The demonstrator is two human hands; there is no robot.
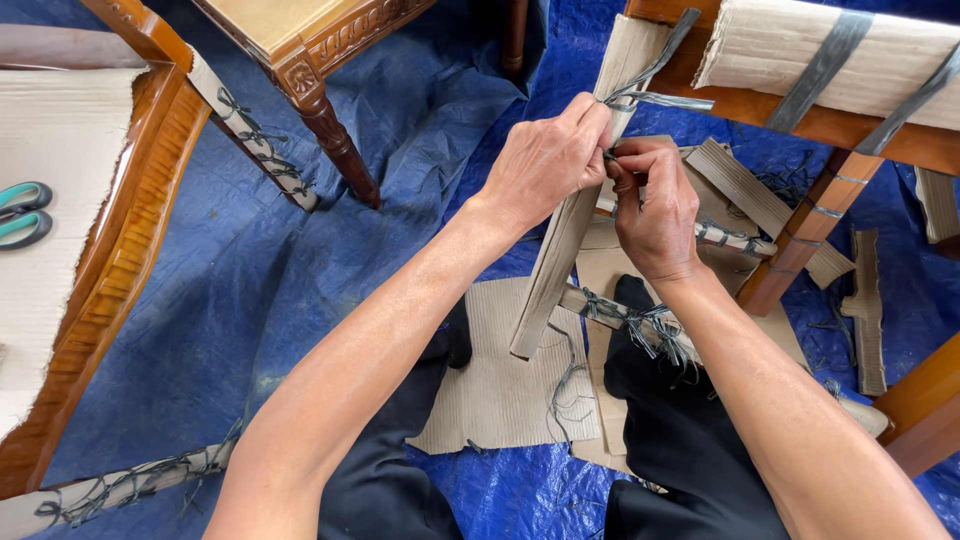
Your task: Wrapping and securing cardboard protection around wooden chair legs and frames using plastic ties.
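Both hands (600,175) on grey strap (655,98)

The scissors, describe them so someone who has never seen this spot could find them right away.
Start at the far left, where a carved wooden chair frame wrapped in pale corrugated cardboard lies on the blue tarp. The scissors rest on that cardboard at the picture's left edge, away from both hands. Their teal handle loops are the only teal thing among brown wood and beige cardboard.
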